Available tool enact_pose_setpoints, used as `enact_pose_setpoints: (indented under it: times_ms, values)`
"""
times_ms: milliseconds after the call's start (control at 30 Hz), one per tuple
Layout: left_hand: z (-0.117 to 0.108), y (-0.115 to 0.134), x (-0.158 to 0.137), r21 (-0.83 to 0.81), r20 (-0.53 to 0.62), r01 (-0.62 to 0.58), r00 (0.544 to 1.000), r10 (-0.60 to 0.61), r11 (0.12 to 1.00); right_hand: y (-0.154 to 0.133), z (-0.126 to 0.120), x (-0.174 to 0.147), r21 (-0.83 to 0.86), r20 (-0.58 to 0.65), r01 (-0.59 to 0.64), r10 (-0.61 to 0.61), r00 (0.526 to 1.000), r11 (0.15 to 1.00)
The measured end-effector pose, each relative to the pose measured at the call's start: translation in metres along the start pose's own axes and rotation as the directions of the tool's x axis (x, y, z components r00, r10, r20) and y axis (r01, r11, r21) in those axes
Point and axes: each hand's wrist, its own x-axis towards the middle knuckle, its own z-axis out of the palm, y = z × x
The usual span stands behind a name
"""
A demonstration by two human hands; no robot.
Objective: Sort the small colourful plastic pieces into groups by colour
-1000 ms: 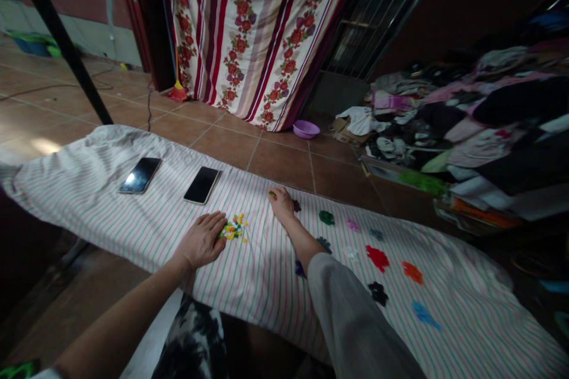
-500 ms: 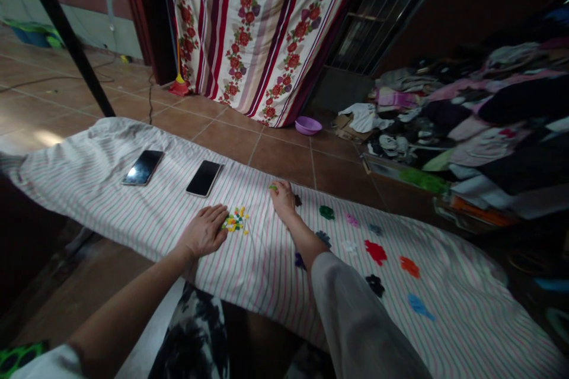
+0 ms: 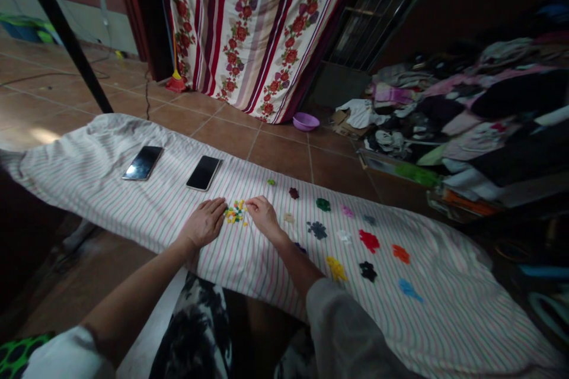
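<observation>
On the striped cloth (image 3: 249, 260) lies a loose pile of small mixed yellow, green, orange and white pieces (image 3: 235, 213). My left hand (image 3: 205, 222) rests flat at the pile's left edge, fingers stretched out. At its right edge my right hand (image 3: 263, 214) has thumb and fingers pinched together; whether a piece is between them is too small to make out. Sorted by colour, small heaps spread to the right: light green pieces (image 3: 271, 182), brown pieces (image 3: 294, 193), dark green pieces (image 3: 323, 204), grey pieces (image 3: 317, 230), red pieces (image 3: 368, 241) and yellow pieces (image 3: 336, 269).
Two phones, one dark phone (image 3: 143, 163) and another phone (image 3: 203, 173), lie left of the pile. Orange pieces (image 3: 400, 253), black pieces (image 3: 368, 271) and blue pieces (image 3: 409, 290) sit farther right. A purple basin (image 3: 306, 121) and heaped clothes (image 3: 489, 100) are on the floor beyond.
My right hand has moved from the light green heap back left and nearer to the mixed pile, uncovering the light green pieces. My left hand has stayed beside the pile.
</observation>
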Motion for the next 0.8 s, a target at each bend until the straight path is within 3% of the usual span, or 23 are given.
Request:
enact_pose_setpoints:
  times_ms: [467,800]
  values:
    - [0.006,-0.006,-0.002,-0.052,-0.076,-0.046,0.996,0.042,0.998,-0.015,0.003,-0.022,-0.138,-0.032,0.056,-0.061,0.998,0.989]
    - [0.01,-0.01,-0.003,-0.077,-0.045,-0.042,0.998,0.039,0.996,-0.022,-0.002,-0.033,-0.065,-0.111,-0.051,0.044,0.993,0.997]
